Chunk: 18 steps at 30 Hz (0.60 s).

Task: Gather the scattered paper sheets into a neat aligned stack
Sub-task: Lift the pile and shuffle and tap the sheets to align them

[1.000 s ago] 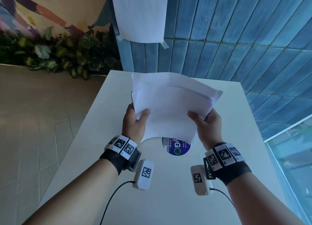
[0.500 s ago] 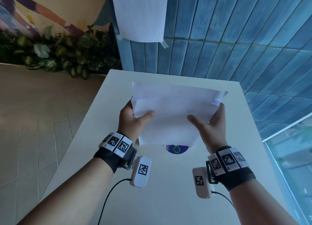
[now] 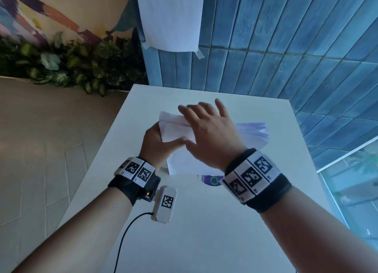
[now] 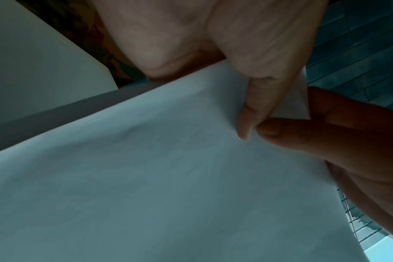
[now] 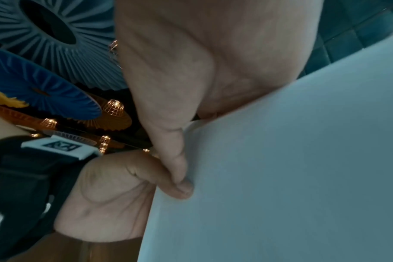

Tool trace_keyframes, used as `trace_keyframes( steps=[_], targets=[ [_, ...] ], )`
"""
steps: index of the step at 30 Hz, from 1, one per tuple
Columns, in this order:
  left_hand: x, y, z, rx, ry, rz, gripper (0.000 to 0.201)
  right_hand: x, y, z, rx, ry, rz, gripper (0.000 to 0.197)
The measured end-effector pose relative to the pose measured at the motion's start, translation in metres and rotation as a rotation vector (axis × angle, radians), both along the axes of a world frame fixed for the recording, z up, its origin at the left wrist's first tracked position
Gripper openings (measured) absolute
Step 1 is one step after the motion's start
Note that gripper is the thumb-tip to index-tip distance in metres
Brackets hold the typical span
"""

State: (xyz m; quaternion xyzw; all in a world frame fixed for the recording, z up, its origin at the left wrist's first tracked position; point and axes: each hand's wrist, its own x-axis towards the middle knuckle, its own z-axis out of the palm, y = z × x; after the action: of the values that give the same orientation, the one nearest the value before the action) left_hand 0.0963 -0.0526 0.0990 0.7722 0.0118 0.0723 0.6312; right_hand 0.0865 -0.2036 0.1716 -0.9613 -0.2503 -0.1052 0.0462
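Note:
A stack of white paper sheets [image 3: 180, 160] is held above the white table [image 3: 204, 231]. My left hand [image 3: 155, 143] grips its left edge, thumb on the near face. My right hand [image 3: 208, 133] reaches across the stack's top edge with straight, spread fingers. In the right wrist view the right thumb [image 5: 168, 141] lies on the paper [image 5: 280, 177] and its tip meets the left thumb [image 5: 182, 189]. The left wrist view shows the left thumb [image 4: 258, 106] pressing the sheet [image 4: 146, 177]. The stack's fanned right edge [image 3: 255, 131] sticks out past my right hand.
A round purple sticker [image 3: 212, 179] lies on the table under the stack's near edge. One sheet [image 3: 169, 16] is taped to the blue tiled wall behind the table. Plants [image 3: 61, 68] line the floor at the left; glass runs along the right.
My right hand has let go of the stack's right edge and swung up and left over its top edge. The stack has dropped lower and my left hand keeps its hold.

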Motion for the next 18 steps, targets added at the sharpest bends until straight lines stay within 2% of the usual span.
trace_keyframes(
  steps=[4, 8, 11, 14, 18],
  targets=[
    [0.0, 0.002, -0.003, 0.074, -0.024, 0.013, 0.038, 0.002, -0.002, 0.004, 0.048, -0.172, -0.016, 0.071],
    [0.002, -0.001, -0.003, 0.091, -0.06, 0.005, 0.044, 0.001, 0.002, -0.007, -0.081, -0.036, 0.083, 0.074],
    [0.002, -0.002, -0.004, 0.109, -0.104, 0.009, 0.053, 0.003, -0.001, -0.009, -0.056, -0.098, 0.044, 0.082],
    [0.002, -0.005, -0.007, 0.068, -0.109, 0.002, 0.058, 0.001, 0.004, -0.013, -0.063, -0.066, 0.115, 0.077],
    [0.003, -0.004, -0.01, 0.099, -0.108, 0.023, 0.048, 0.003, -0.006, -0.012, -0.013, -0.109, 0.081, 0.082]
  ],
)
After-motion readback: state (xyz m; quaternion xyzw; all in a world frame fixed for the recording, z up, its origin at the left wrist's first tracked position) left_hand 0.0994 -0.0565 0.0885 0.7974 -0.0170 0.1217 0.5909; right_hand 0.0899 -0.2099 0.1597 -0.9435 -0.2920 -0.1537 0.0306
